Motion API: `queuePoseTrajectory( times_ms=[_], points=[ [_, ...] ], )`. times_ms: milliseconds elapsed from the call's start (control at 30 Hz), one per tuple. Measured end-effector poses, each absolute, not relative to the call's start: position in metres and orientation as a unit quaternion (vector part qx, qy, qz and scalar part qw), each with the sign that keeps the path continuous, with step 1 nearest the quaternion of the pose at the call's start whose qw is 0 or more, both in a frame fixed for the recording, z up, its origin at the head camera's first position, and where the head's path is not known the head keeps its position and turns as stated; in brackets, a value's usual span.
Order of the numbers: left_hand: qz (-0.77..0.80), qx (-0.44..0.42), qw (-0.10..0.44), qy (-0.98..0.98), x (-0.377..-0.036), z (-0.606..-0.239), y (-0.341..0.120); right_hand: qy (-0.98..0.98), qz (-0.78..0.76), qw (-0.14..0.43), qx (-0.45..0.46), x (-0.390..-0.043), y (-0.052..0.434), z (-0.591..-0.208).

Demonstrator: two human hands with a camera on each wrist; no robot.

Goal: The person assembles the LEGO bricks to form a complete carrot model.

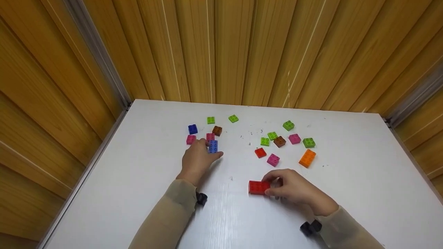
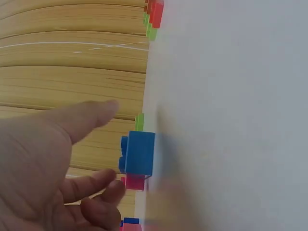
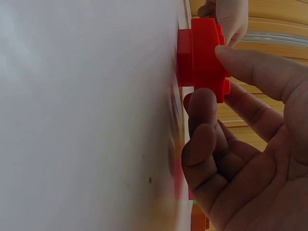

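Right hand (image 1: 294, 188) low on the white table (image 1: 346, 193), thumb and curled fingers pinching a long red plastic building brick (image 1: 259, 187) by its right end, brick resting on the table surface near the front centre. From the right wrist view, same red brick (image 3: 204, 57) held between thumb tip (image 3: 250, 67) and fingertips, studs facing away from the table.

Left hand (image 1: 198, 159) further back and to the left, fingers loosely spread and relaxed, gripping nothing, thumb just beside a blue plastic brick (image 1: 213, 146) stacked two high. From the left wrist view, blue brick (image 2: 138, 153) standing just off the fingertips (image 2: 103, 109), apart from them by a narrow gap, a pink brick (image 2: 134, 182) right behind it.

Around the left hand: pink square brick (image 1: 190, 139), second pink brick (image 1: 210, 136), dark blue brick (image 1: 192, 129), brown brick (image 1: 217, 130), two light green bricks (image 1: 210, 120) and (image 1: 233, 118) further back.

Right of centre, a loose scatter: small red brick (image 1: 260, 152), magenta brick (image 1: 273, 159), long orange brick (image 1: 307, 158), several green bricks (image 1: 264, 141), another brown brick (image 1: 279, 141), pink brick (image 1: 294, 138). Wood-panelled walls (image 1: 221, 48) enclosing the table on three sides. Beige sleeves on both forearms.
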State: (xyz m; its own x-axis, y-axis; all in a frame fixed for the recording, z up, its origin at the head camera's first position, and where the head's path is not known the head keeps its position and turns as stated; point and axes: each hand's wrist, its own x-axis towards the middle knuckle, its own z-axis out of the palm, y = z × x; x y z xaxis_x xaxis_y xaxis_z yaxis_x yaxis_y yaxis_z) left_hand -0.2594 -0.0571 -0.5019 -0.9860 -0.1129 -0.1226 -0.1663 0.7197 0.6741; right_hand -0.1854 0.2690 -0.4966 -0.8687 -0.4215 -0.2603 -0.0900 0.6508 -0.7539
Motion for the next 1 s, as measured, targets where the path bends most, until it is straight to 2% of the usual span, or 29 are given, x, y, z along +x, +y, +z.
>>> queuePoseTrajectory(
  times_ms=[333,500,767,1000],
  points=[
    [0.358,-0.084,0.040,0.929,-0.259,-0.501,-0.059,0.873,-0.411,0.226,-0.137,-0.186,0.268,-0.495],
    [0.368,-0.087,0.058,0.924,-0.256,-0.500,-0.060,0.871,-0.412,0.231,-0.135,-0.184,0.269,-0.497],
    [0.420,-0.046,0.078,0.903,-0.252,-0.483,-0.058,0.879,-0.408,0.214,-0.125,-0.184,0.269,-0.498],
    [0.441,0.000,0.074,0.895,-0.246,-0.465,-0.057,0.881,-0.407,0.213,-0.109,-0.187,0.266,-0.498]
  ],
)
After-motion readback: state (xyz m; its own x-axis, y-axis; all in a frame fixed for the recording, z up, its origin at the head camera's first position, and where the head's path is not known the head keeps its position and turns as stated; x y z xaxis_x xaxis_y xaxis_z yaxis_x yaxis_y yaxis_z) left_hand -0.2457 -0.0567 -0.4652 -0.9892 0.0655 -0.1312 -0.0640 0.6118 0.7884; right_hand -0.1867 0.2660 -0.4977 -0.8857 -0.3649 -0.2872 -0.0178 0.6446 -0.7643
